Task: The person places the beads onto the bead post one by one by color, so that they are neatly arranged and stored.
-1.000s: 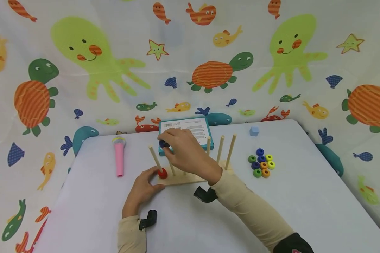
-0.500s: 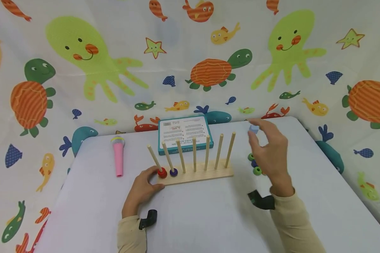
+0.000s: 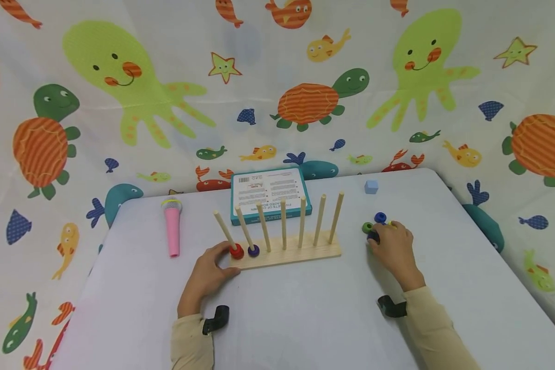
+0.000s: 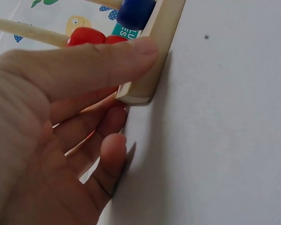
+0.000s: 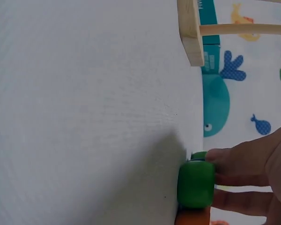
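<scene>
My left hand (image 3: 209, 271) holds the left end of a wooden pegboard (image 3: 287, 258), thumb at its front edge and fingers round the end. Red beads (image 3: 236, 251) sit on the leftmost peg, and a blue bead (image 3: 253, 251) is on the peg beside it. On the right, my right hand (image 3: 395, 252) is down at a group of loose beads, thumb and fingers round a dark blue bead (image 3: 373, 236). Its fingers cover part of the group. Close to the thumb in the right wrist view are a green bead (image 5: 195, 184) and an orange bead (image 5: 193, 217).
Behind the pegboard lies a teal-edged box (image 3: 270, 191) with printed text. A pink toy microphone (image 3: 172, 228) lies to the left. At the back right is a light blue cube (image 3: 371, 187). A patterned cloth (image 3: 259, 77) hangs behind the white table (image 3: 305, 318).
My right hand has left the pegs, where a blue bead now sits on the second one, and has moved right and down onto the loose beads. The left hand stays on the board.
</scene>
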{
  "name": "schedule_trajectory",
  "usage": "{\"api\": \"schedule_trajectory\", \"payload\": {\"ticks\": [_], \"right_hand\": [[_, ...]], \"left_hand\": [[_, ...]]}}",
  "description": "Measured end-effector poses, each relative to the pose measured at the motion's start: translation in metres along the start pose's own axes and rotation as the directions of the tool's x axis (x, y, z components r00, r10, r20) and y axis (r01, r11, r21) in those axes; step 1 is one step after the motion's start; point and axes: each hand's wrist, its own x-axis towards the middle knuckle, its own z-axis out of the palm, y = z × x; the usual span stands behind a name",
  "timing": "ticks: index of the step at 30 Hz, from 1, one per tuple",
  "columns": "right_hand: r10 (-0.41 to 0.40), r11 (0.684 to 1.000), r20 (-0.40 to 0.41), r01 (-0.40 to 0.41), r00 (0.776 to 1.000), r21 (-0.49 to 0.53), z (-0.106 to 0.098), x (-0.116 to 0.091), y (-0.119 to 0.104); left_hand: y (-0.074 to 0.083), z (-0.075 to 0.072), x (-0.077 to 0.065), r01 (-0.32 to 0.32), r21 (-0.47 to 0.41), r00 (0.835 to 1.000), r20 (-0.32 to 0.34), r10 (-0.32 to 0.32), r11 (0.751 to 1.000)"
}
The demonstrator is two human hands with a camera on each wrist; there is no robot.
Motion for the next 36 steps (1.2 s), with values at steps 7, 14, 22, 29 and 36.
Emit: {"api": "schedule_trajectory", "payload": {"ticks": [7, 14, 22, 29, 36], "right_hand": [[-0.055, 0.998, -0.084, 0.056, 0.995, 0.007, -0.007, 0.002, -0.007], [-0.193, 0.916, -0.313, 0.285, 0.93, 0.281, -0.078, 0.004, -0.085], [-0.404, 0.77, -0.354, 0.522, 0.844, 0.366, -0.106, 0.01, -0.202], [-0.605, 0.705, -0.14, 0.609, 0.784, 0.364, -0.086, 0.042, -0.246], [-0.67, 0.707, 0.018, 0.629, 0.742, 0.323, -0.07, 0.06, -0.26]], "left_hand": [[0.003, 0.001, 0.001, 0.006, -0.009, 1.0, 0.005, -0.006, 1.0], [-0.001, 0.001, -0.001, 0.006, 0.006, 1.0, 0.009, -0.006, 1.0], [-0.001, 0.004, -0.002, 0.01, -0.022, 1.0, 0.009, -0.01, 1.0], [0.0, 0.007, 0.001, -0.026, -0.025, 1.0, -0.015, 0.026, 0.999], [-0.001, 0.003, 0.002, -0.071, -0.003, 0.997, -0.024, 0.071, 0.997]]}}
